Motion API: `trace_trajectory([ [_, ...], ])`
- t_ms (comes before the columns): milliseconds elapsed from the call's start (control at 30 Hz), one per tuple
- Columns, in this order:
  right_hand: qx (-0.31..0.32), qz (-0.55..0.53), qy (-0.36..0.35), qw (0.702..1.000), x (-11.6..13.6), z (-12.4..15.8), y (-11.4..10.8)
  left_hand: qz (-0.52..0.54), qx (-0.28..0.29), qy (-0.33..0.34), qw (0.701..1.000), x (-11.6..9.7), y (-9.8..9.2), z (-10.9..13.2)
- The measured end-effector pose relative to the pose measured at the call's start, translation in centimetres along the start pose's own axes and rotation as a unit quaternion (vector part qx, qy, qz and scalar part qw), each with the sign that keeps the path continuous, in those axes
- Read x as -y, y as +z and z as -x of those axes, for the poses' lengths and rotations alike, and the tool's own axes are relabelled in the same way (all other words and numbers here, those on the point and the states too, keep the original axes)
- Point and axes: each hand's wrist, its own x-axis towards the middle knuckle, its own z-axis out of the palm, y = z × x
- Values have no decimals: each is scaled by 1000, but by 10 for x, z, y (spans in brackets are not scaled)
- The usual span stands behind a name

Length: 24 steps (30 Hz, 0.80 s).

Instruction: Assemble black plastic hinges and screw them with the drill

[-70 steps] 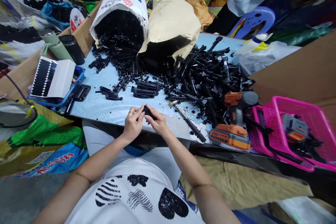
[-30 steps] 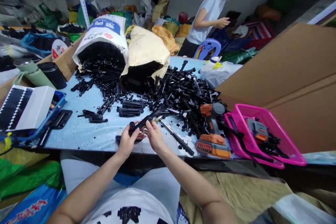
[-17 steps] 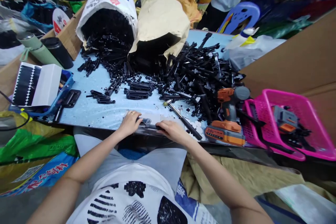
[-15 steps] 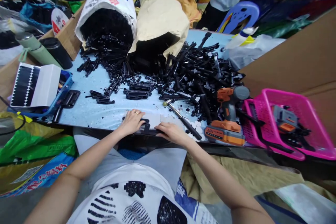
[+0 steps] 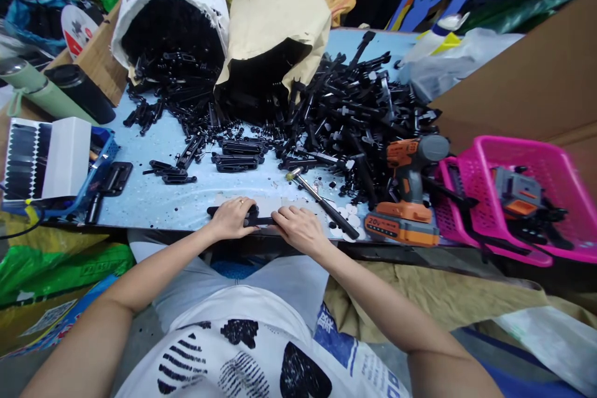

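A long black plastic part (image 5: 261,221) lies flat at the near edge of the light-blue table (image 5: 153,199). My left hand (image 5: 232,219), a ring on one finger, presses down on its left end with fingers curled over it. Fingers bent, my right hand (image 5: 299,229) presses on its right end. A hammer (image 5: 321,202) lies just beyond my right hand. An orange cordless drill (image 5: 405,193) stands to the right of it.
A big heap of black plastic parts (image 5: 354,118) spills from a white sack (image 5: 168,6) and a tan sack (image 5: 275,18) at the back. A pink basket (image 5: 555,161) holds tools at right. Bottles (image 5: 56,90) and a box of black stickers (image 5: 44,158) sit at left. Cardboard (image 5: 527,81) rises at right.
I held the black part up in both hands, then laid it on the table edge. Both hands now press it flat. The view has tipped down and the person behind has left view.
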Motion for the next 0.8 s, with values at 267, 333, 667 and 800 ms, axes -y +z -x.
trace_trajectory([
  [267,-42,29,-65,997,-15,-12,-7,-7,-46,-7,999,2,9,4],
  [333,-51,7,-67,996,-24,-12,6,-15,-25,-3,1000,0,9,-1],
  [667,-65,-116,-16,991,-35,7,50,-65,-76,-231,968,82,-55,-170],
  [800,-65,-150,-6,987,-31,8,46,-67,-77,-278,955,112,-55,-214],
])
